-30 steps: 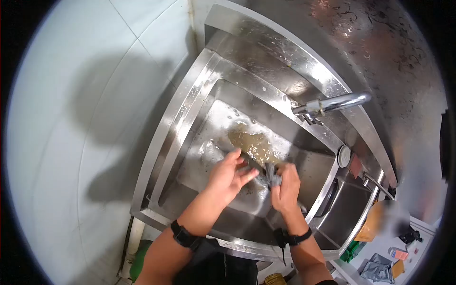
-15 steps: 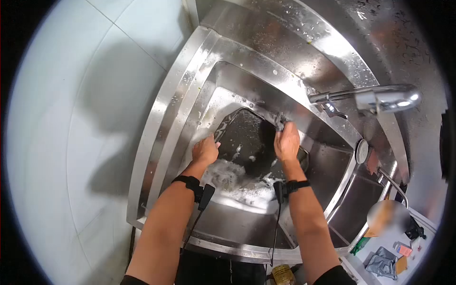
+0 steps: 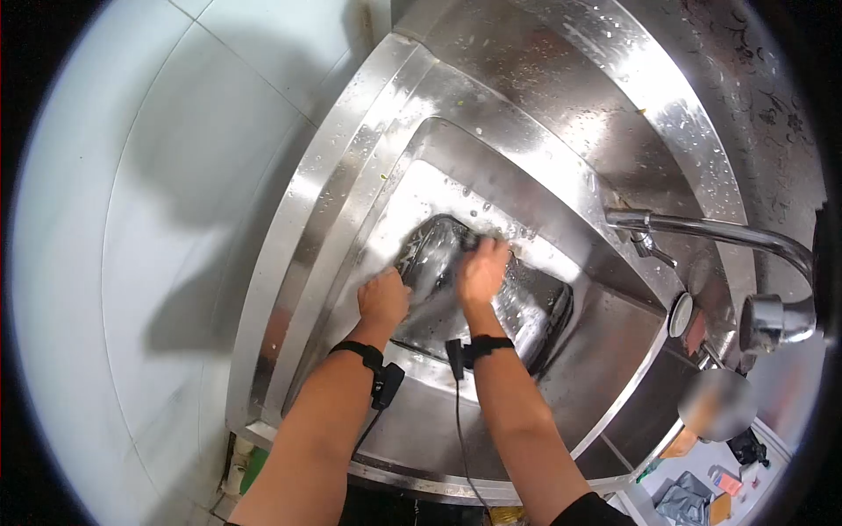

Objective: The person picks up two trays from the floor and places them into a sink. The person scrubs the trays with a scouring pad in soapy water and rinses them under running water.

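Gripping dark tray (image 3: 430, 318) edge, left fingers (image 3: 401, 285) curled shut; right fingers (image 3: 497, 249) over tray, spread and hold unclear.

Right hand (image 3: 484, 273) nearer left hand (image 3: 383, 300) than just before

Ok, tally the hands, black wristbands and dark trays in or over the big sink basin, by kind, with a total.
Hands: 2 (left hand, right hand)
Black wristbands: 2 (left wristband, right wristband)
Dark tray: 1
Total: 5
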The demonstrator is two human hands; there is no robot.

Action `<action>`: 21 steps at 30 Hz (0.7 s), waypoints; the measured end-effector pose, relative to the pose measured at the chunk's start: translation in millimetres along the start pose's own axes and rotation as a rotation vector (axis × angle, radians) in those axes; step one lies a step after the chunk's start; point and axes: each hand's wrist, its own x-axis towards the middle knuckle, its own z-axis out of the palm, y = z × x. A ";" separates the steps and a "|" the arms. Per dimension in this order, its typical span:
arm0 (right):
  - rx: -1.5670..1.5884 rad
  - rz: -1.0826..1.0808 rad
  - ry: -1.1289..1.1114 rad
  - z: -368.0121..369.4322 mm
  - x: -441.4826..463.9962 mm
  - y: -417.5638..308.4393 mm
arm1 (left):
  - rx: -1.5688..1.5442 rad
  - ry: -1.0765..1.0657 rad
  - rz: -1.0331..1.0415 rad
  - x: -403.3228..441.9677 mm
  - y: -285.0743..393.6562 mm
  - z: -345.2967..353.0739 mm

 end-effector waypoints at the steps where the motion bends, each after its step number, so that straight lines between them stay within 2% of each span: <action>1: 0.022 -0.133 -0.012 15.7 -2.4 -11.7 | -0.009 -0.004 -0.008 0.3 -0.2 1.3; 2: 0.042 -0.266 -0.025 29.1 -8.7 -21.6 | -0.010 0.008 -0.002 -1.4 -0.7 1.5; 3: 0.065 -0.298 -0.248 26.0 -16.2 -36.7 | -0.014 0.024 0.005 -3.2 -0.5 0.3; 6: 0.058 -0.480 -0.201 12.8 14.3 -20.7 | -0.034 -0.004 0.006 -2.5 -1.8 -8.8; 7: 0.001 -0.424 -0.141 2.8 28.8 -19.6 | -0.049 -0.028 -0.002 -1.1 -2.6 -8.7; 8: 0.012 -0.226 -0.281 -6.1 37.3 -20.8 | -0.047 -0.002 0.007 -0.4 -3.2 -6.9; 10: 0.110 -0.160 -0.158 6.8 29.9 -39.8 | -0.043 0.043 0.025 1.8 -2.0 0.9; 13: 0.106 -0.361 -0.043 27.0 21.2 -61.6 | -0.065 0.019 -0.015 4.2 -5.5 1.4; 16: 0.093 -0.369 -0.171 13.6 33.9 -27.1 | -0.068 0.000 -0.017 0.1 -7.2 -1.5; 17: 0.034 -0.381 -0.143 8.8 32.5 -10.4 | -0.085 0.003 -0.011 1.3 -5.7 -2.9; 21: 0.067 -0.131 0.027 -9.5 26.9 23.0 | -0.130 0.029 -0.017 8.5 -8.9 2.6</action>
